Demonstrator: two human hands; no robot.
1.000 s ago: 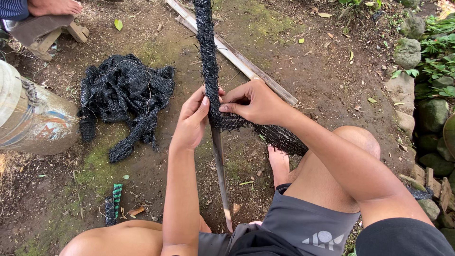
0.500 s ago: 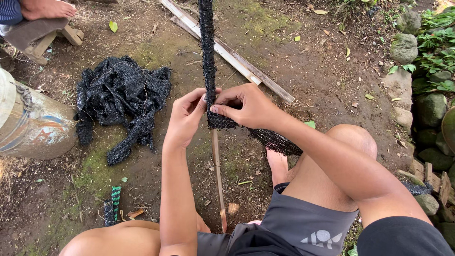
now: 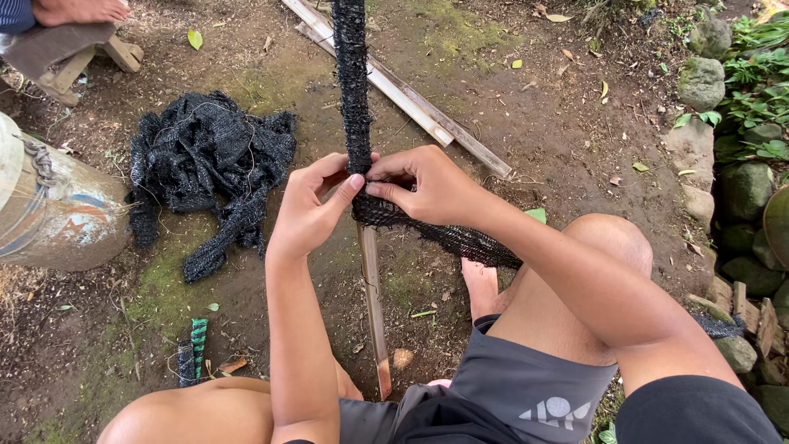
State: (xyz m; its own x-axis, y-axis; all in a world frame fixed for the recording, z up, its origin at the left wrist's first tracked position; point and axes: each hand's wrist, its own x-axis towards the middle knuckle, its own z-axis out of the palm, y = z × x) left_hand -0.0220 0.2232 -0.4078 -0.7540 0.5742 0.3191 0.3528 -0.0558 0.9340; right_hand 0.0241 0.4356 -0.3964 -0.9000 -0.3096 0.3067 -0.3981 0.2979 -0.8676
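At the far left edge of the frame, a pale drum (image 3: 49, 214) is lying on its side on the dirt ground (image 3: 575, 140), and above it, in the upper left corner, another person's foot (image 3: 78, 10) is resting on a small wooden stool (image 3: 74, 49). Just right of the drum, a heap of black netting (image 3: 205, 168) is sitting on the soil, well apart from your hands, and below it a short green-and-black cord (image 3: 193, 349) is lying near your left knee.

In the middle of the frame, you are holding a bamboo stick (image 3: 374, 312) that is running up from between your legs, with black netting wrapped around its upper length (image 3: 352, 74). Your left hand (image 3: 308, 210) is clenching the wrap from the left, fingers (image 3: 349, 182) pressing on it. Your right hand (image 3: 427, 185) is pinching the same spot from the right, thumb touching the left fingertips. A loose strip of netting (image 3: 460, 238) is trailing down and right over your bare foot (image 3: 481, 284).

Behind the hands, two wooden slats (image 3: 411, 94) are lying diagonally. Bare soil is lying open between them and the row of stones (image 3: 731, 189) along the right edge, where green plants (image 3: 764, 49) are growing.
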